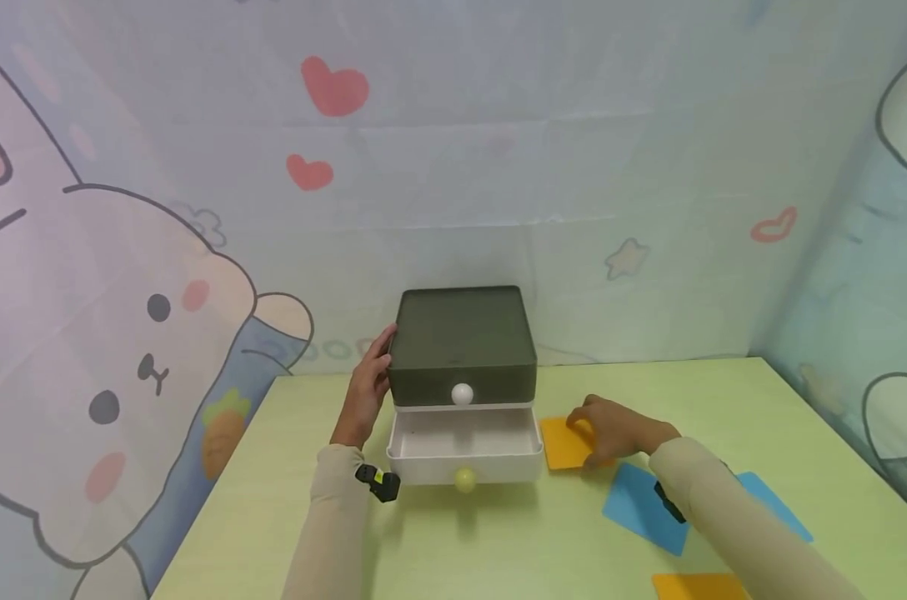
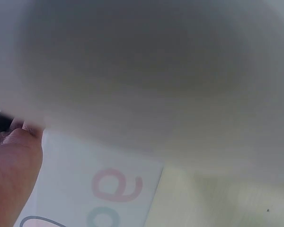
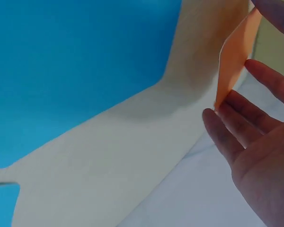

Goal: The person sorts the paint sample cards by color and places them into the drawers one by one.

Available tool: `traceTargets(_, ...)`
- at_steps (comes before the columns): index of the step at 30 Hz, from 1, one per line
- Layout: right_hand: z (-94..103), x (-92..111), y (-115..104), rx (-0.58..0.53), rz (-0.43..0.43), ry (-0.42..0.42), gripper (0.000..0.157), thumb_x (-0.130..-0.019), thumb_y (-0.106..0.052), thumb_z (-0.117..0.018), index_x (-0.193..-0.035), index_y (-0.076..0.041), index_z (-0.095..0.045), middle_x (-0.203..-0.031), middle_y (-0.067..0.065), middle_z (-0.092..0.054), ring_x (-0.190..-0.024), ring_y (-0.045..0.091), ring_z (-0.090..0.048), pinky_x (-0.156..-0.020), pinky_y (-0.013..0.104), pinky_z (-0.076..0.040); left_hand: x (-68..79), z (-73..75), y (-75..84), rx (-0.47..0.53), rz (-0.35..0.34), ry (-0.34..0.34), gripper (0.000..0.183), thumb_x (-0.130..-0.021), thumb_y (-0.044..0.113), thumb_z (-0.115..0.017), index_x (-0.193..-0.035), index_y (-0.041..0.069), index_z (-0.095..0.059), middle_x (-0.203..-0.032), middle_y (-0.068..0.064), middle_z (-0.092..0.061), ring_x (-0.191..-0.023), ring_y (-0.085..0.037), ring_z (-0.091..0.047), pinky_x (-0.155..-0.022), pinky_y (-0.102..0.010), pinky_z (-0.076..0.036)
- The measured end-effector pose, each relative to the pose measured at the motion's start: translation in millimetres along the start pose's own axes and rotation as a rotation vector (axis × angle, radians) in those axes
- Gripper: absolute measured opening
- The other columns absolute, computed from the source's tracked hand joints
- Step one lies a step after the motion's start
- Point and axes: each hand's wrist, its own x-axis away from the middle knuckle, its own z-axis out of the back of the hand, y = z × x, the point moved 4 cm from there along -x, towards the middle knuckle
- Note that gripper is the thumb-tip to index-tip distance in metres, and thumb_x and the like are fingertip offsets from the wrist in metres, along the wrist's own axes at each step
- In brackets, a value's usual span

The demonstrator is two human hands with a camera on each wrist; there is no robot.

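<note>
A small drawer box [image 1: 461, 329] with a dark green top stands on the table. Its lower white drawer [image 1: 464, 468], with a yellow knob, is pulled out; the upper one, with a white knob, is closed. My left hand [image 1: 367, 390] rests against the box's left side, fingers stretched along it; the left wrist view is mostly blocked by a blurred surface. Right of the drawer, my right hand [image 1: 611, 429] holds an orange card [image 1: 562, 442] between thumb and fingertips. In the right wrist view, the orange card [image 3: 234, 64] stands tilted, gripped at its edges.
Two blue cards [image 1: 644, 507] lie under and beside the right forearm. Another orange card [image 1: 699, 586] lies at the front edge of the view. A printed cloth backdrop [image 1: 453, 208] rises behind the pale table [image 1: 273, 500].
</note>
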Motion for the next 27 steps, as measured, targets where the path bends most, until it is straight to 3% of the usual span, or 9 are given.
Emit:
traceTargets(6,16.3,20.7,-14.8,0.012,0.03,0.013,0.066,-0.068,-0.039,-0.089,-0.123,-0.008,-0.07,-0.109,0.008,-0.061,-0.09,0.017,-0.053,-0.085,0.039,-0.051,-0.3,-0.3,-0.1,0.0,0.003,0.002,0.054,-0.105,0.03,-0.03,-0.159,0.027,-0.031,-0.167,-0.001,-0.026,-0.154,-0.027,-0.03,-0.126,-0.052,-0.022)
traceTargets(16,51.4,56.5,-37.0,-0.031,0.088,-0.002,0.065,-0.071,-0.044,-0.086,-0.124,-0.01,-0.07,-0.114,0.005,-0.064,-0.093,0.015,-0.054,-0.084,0.037,-0.05,-0.6,-0.4,0.1,0.006,0.007,0.003,0.054,-0.105,0.03,-0.031,-0.159,0.029,-0.032,-0.168,0.0,-0.024,-0.154,-0.026,-0.029,-0.126,-0.051,-0.023)
traceTargets(27,77.7,70.4,-63.8,-0.054,0.117,-0.016,0.064,-0.071,-0.043,-0.086,-0.124,-0.013,-0.069,-0.118,0.002,-0.063,-0.097,0.014,-0.056,-0.086,0.035,-0.052,0.6,-0.5,-0.2,0.016,0.005,0.004,0.054,-0.105,0.029,-0.031,-0.159,0.028,-0.031,-0.168,0.0,-0.024,-0.154,-0.025,-0.029,-0.126,-0.051,-0.023)
